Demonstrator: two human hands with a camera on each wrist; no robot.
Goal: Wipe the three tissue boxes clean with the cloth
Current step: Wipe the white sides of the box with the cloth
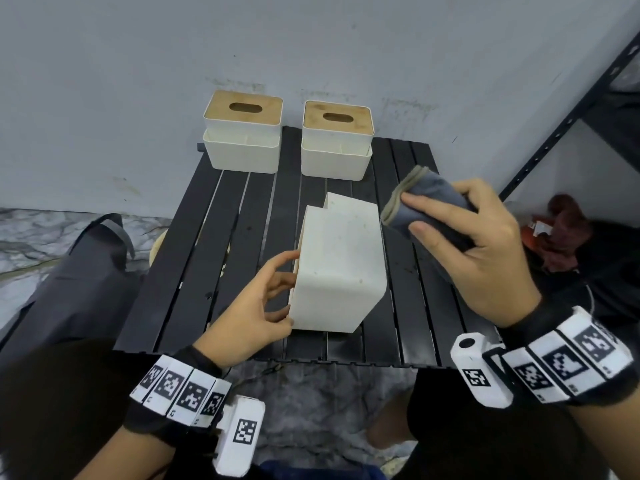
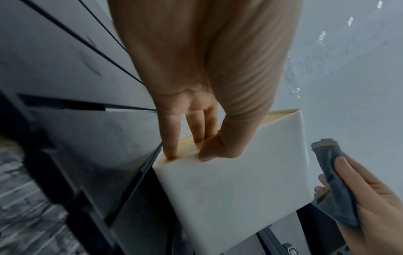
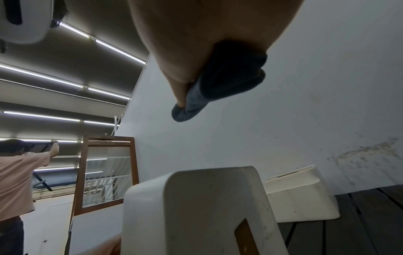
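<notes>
Nearest box: tipped on its side on the black slatted table [image 1: 242,216], the white plastic tissue box with a wooden lid [image 1: 341,268] shows me its broad pale wall, so I can reach faces it normally hides.
Left hand: my left hand [image 1: 258,306] steadies that box at its lid edge, thumb on the white wall, fingertips [image 2: 172,151] pressing the wood.
Right hand: my right hand [image 1: 485,251] is curled round the folded grey cloth [image 1: 426,206], poised just beside the box's upper corner, not touching.
Surface: faint specks dot the white wall.
Others: two matching lidded boxes [image 1: 242,140] stand upright by the wall [image 1: 311,46], probably awaiting their turn.
</notes>
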